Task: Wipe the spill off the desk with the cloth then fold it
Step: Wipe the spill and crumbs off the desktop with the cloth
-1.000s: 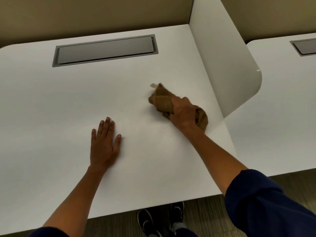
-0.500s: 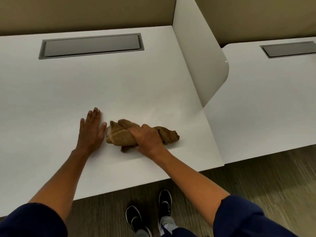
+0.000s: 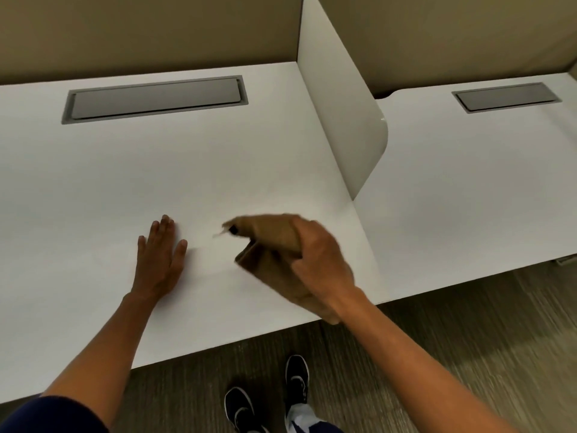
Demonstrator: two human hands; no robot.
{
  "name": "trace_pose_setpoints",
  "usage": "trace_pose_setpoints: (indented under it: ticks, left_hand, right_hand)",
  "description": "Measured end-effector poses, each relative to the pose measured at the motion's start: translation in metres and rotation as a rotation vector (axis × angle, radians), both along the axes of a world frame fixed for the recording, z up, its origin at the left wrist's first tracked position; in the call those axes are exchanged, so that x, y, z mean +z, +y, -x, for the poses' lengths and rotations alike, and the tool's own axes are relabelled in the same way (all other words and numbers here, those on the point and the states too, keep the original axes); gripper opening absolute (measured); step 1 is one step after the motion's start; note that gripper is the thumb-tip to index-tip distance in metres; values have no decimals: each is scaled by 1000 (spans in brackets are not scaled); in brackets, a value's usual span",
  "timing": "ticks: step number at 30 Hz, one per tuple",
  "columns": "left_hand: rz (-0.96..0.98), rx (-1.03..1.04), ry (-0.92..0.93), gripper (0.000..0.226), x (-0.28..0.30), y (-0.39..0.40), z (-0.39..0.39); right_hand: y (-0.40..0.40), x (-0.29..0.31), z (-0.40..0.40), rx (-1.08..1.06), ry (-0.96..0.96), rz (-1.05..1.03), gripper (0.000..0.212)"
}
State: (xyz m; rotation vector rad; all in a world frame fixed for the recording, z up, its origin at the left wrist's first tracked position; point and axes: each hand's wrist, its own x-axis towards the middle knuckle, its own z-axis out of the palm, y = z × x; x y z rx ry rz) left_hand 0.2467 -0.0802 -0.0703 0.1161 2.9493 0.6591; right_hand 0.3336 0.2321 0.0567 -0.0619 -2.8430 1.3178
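Gripping the brown cloth (image 3: 274, 260) in a bunch, my right hand (image 3: 321, 260) has its fingers curled tight over the wad, presumably so the whole pad can be pushed across the desk (image 3: 218, 170) in one stroke. The cloth is blurred, so I cannot say for sure that it touches the surface; it sits near the front edge, one tail hanging past it. My left hand (image 3: 159, 264) lies flat, fingers loosely spread, palm down, just beside the cloth, likely bracing me. I can see no spill on the white top. Folding is not yet begun.
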Motion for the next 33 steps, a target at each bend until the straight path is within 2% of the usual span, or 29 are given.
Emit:
trace_pose_setpoints:
  ticks: [2, 4, 6, 8, 12, 18, 23, 33]
  left_hand:
    - [8, -2, 5, 59, 0, 1, -1]
    - [21, -6, 17, 58, 1, 0, -1]
    - [33, -11, 31, 62, 1, 0, -2]
    - [44, -15, 38, 71, 1, 1, -2]
    - [76, -11, 51, 74, -4, 1, -2]
    - [131, -7, 69, 80, -7, 3, -4]
    - [173, -10, 74, 80, -7, 6, -5]
    - [201, 2, 68, 76, -10, 7, -5]
  right_hand:
    - [26, -5, 4, -126, 136, -4, 50]
    - [49, -25, 4, -188, 177, -275, 56]
    - [65, -56, -8, -137, 19, -618, 68]
    - [72, -88, -22, -67, -112, -730, 73]
    - [76, -109, -19, -67, -65, -721, 72]
    - [75, -115, -6, -144, 139, -633, 53]
    - [76, -118, 17, -157, 230, -606, 44]
    - [84, -116, 138, -193, 155, -564, 43]
